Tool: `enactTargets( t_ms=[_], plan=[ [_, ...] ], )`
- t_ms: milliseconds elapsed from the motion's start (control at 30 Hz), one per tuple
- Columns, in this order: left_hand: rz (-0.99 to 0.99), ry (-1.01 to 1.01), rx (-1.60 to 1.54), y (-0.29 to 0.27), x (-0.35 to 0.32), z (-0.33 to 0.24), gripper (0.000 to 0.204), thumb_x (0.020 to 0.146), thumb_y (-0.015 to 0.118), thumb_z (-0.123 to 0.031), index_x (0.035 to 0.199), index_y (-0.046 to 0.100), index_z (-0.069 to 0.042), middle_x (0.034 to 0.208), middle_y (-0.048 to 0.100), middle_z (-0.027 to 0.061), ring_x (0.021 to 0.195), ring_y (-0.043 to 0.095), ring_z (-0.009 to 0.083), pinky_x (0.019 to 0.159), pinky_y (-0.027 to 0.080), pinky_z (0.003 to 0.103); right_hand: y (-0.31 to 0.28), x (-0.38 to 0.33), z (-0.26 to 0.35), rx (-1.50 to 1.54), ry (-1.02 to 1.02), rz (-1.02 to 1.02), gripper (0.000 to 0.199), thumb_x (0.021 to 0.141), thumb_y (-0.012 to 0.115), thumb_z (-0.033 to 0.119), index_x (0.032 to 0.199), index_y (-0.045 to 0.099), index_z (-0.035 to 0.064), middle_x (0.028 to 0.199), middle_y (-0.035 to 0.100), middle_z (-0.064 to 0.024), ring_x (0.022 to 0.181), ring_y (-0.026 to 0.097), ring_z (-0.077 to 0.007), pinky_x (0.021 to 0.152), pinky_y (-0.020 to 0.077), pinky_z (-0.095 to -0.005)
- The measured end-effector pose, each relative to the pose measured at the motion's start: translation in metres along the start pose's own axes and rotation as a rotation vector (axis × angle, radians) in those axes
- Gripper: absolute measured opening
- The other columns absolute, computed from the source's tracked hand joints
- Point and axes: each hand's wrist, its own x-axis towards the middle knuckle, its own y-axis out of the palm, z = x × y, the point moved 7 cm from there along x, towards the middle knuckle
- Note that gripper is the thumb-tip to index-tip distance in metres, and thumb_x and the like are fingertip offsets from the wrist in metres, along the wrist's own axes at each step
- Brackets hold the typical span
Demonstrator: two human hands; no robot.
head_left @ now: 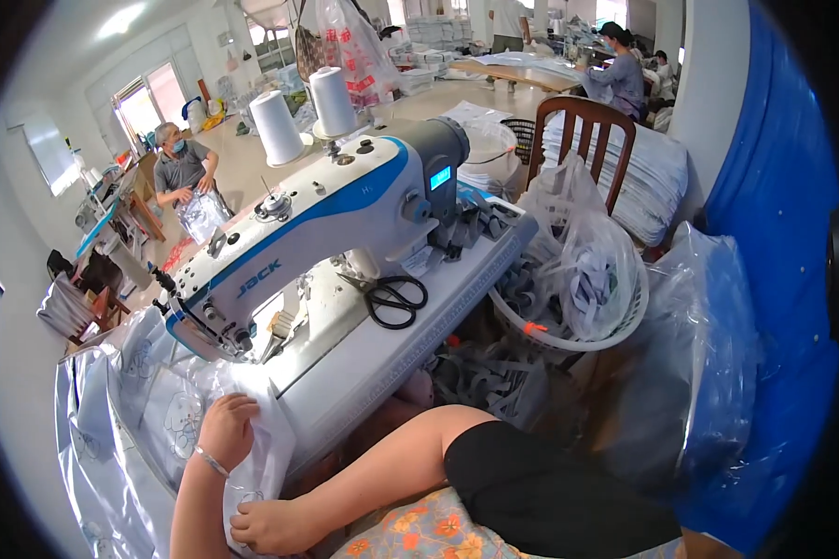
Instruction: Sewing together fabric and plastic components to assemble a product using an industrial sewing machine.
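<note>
White fabric (261,438) with a printed cartoon pattern lies under the head of a white-and-blue sewing machine (298,219) and hangs off the table's left end. My left hand (227,433), with a bracelet at its wrist, rests on this fabric just in front of the needle area, fingers laid out over it. Closer to me, my right hand (275,526) has its fingers closed on the fabric's near part; the fingertips are partly hidden. Black-handled scissors (396,302) lie on the machine table (391,349), right of the needle.
Two white thread cones (333,102) stand behind the machine. Grey strips (480,224) lie at the table's right end. Beside it are a white basket (615,331) with a plastic bag, a wooden chair (583,140) and clear plastic sheeting (708,345). Other people work farther back.
</note>
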Motion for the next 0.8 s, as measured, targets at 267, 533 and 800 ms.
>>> enactTargets(
  t_ms=[267, 533, 800],
  plan=[
    [0.516, -0.155, 0.248, -0.011, -0.012, 0.039, 0.043, 0.071, 0.06, -0.01, 0.113, 0.068, -0.011, 0.116, 0.071, 0.0062, 0.114, 0.063, 0.0281, 0.112, 0.033, 0.056, -0.059, 0.029, -0.052, 0.16, 0.483, 0.048, 0.011, 0.072, 0.066, 0.017, 0.074, 0.061, 0.0067, 0.072, 0.064, -0.0127, 0.071, 0.066, -0.0347, 0.062, 0.0505, -0.0447],
    [0.735, -0.367, 0.638, 0.007, -0.014, 0.01, 0.087, 0.074, 0.064, -0.036, 0.151, 0.036, -0.006, 0.097, 0.072, 0.0178, 0.099, 0.069, 0.0323, 0.121, 0.015, 0.054, -0.08, -0.047, -0.039, 0.822, 1.025, -0.093, 0.015, 0.082, 0.066, 0.023, 0.081, 0.066, 0.0084, 0.072, 0.063, -0.0191, 0.073, 0.062, -0.0413, 0.067, 0.0468, -0.0494],
    [0.695, -0.378, 0.651, -0.001, -0.035, 0.049, 0.052, 0.078, 0.059, -0.016, 0.129, 0.058, -0.006, 0.099, 0.073, 0.0125, 0.106, 0.067, 0.0265, 0.12, 0.018, 0.055, -0.104, -0.066, -0.017, 0.27, 0.654, 0.093, 0.02, 0.082, 0.069, 0.018, 0.101, 0.071, 0.0099, 0.099, 0.073, -0.0088, 0.097, 0.069, -0.0275, 0.102, 0.0478, -0.048]
  ],
)
